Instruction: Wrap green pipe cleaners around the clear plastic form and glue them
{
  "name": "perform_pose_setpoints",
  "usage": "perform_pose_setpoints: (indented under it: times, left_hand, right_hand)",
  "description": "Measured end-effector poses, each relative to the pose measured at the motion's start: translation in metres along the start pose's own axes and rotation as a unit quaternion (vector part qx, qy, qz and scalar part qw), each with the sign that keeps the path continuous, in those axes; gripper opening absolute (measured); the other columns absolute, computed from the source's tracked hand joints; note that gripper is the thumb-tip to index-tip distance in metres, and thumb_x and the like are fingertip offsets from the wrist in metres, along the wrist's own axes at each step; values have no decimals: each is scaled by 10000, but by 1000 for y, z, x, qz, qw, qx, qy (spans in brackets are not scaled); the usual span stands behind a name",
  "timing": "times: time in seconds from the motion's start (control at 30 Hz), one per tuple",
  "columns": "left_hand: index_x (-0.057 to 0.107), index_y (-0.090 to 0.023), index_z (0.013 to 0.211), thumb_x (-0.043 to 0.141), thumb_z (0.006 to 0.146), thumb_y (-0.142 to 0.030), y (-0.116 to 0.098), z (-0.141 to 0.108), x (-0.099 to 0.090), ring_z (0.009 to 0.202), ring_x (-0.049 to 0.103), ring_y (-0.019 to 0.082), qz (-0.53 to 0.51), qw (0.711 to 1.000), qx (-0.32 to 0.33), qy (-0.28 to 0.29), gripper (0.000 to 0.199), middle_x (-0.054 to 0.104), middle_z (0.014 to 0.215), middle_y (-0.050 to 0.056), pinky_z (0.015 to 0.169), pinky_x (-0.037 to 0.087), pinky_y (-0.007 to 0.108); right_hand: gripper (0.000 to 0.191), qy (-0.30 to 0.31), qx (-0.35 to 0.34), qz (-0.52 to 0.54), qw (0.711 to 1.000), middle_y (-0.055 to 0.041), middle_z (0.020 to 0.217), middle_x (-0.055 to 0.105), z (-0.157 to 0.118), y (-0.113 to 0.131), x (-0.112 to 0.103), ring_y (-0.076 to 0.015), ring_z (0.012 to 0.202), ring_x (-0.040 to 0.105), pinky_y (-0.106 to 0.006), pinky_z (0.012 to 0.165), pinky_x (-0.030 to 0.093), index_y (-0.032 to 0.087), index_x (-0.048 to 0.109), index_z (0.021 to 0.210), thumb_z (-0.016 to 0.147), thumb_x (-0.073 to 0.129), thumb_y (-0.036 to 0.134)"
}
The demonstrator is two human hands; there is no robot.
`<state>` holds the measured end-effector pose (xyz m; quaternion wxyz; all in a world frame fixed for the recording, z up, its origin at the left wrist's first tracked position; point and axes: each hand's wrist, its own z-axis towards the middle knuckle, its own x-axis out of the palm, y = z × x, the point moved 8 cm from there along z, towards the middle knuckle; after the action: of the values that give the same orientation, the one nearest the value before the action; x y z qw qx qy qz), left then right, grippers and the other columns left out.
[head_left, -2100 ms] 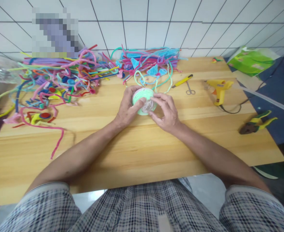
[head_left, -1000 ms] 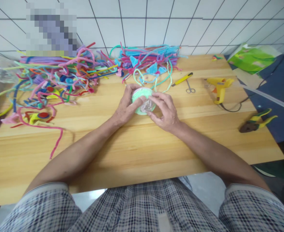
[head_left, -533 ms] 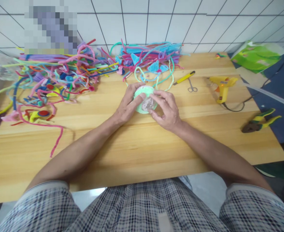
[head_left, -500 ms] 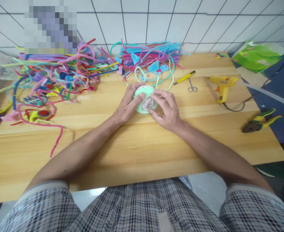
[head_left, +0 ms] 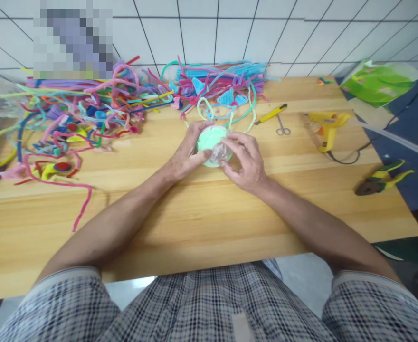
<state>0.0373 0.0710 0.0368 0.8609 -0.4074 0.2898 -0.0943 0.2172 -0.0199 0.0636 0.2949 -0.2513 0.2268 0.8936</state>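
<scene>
Between my two hands is a round ball (head_left: pixel 211 137) wound with pale green pipe cleaner, with a greyish, clear-looking bare patch (head_left: pixel 220 153) on its near right side. My left hand (head_left: pixel 190 152) wraps the ball's left side, its thumb lying at the edge of the patch. On the right, my right hand (head_left: pixel 245 162) grips the ball with thumb and fingertips beside that patch. The ball's underside is hidden. Just behind it, loose green pipe cleaners (head_left: pixel 232 118) curl on the table.
Pipe cleaners in many colours (head_left: pixel 84 102) heap at the back left, with a blue and pink bundle (head_left: pixel 223 73) beside them. Rightward lie a yellow utility knife (head_left: pixel 272 114), small scissors (head_left: pixel 283 127), a yellow glue gun (head_left: pixel 328 126) with its cord, pliers (head_left: pixel 380 179) and a green packet (head_left: pixel 378 83).
My left thumb has slid down the ball from its upper middle to the edge of the grey patch, uncovering more green. My right hand has hardly moved.
</scene>
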Motion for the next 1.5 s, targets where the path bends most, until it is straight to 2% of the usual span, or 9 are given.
perform_pose_setpoints:
  times: [0.17, 0.3, 0.47, 0.77, 1.0, 1.27, 1.5]
  left_hand:
    - [496, -311, 1684, 661, 1079, -776, 0, -1, -2, 1560, 607, 402, -3, 1000, 0, 4, 780, 613, 1657, 133, 1401, 500, 588]
    - [503, -312, 1673, 670, 1067, -782, 1, -1, -2, 1562, 601, 396, -13, 1000, -14, 7, 785, 617, 1664, 128, 1421, 478, 584]
    - [529, -301, 1652, 687, 1056, -805, 0, 1, -2, 1550, 610, 401, -22, 999, -24, 9, 796, 634, 1629, 129, 1407, 486, 588]
    - [552, -301, 1626, 619, 1126, -746, 1, -2, 0, 1479, 665, 343, -14, 998, -59, -22, 672, 663, 1589, 108, 1333, 561, 512]
    - [580, -295, 1577, 644, 1114, -764, 4, 0, 1, 1468, 661, 346, -34, 996, -78, -33, 662, 662, 1574, 118, 1315, 560, 538]
    - [623, -283, 1481, 690, 1088, -772, -5, 3, 1, 1257, 708, 271, -64, 993, -91, -48, 631, 714, 1401, 79, 1133, 637, 417]
    - [626, -294, 1436, 696, 1072, -783, -4, 3, 1, 1170, 720, 271, -61, 992, -93, -59, 613, 719, 1321, 63, 1030, 664, 409]
  right_hand:
    - [706, -8, -1, 16, 1000, -159, 1561, 703, 1, 0, 0, -390, 1420, 715, -639, 1151, 662, 353, 524, 1753, 1085, 753, 337]
    - [692, -25, -13, 8, 1000, -169, 1527, 704, 1, 3, -1, -372, 1405, 720, -609, 1129, 681, 327, 546, 1736, 1078, 758, 311]
    - [691, -14, -1, 6, 1000, -162, 1547, 699, 1, 2, 0, -380, 1411, 721, -626, 1121, 684, 345, 526, 1750, 1093, 739, 339]
    - [683, 4, 13, 12, 1000, -162, 1565, 690, 0, 0, 2, -387, 1427, 715, -645, 1150, 663, 351, 529, 1738, 1089, 742, 341]
    - [686, -9, 2, 25, 1000, -165, 1563, 693, 1, 1, 1, -377, 1437, 703, -637, 1169, 647, 331, 522, 1756, 1101, 727, 332]
    - [693, 2, 3, 17, 1000, -157, 1566, 692, 1, 2, 3, -380, 1437, 705, -642, 1159, 654, 351, 519, 1754, 1097, 739, 344]
    - [693, 6, 11, 30, 999, -149, 1569, 701, 2, 2, 2, -378, 1443, 707, -641, 1190, 645, 356, 516, 1757, 1098, 730, 357]
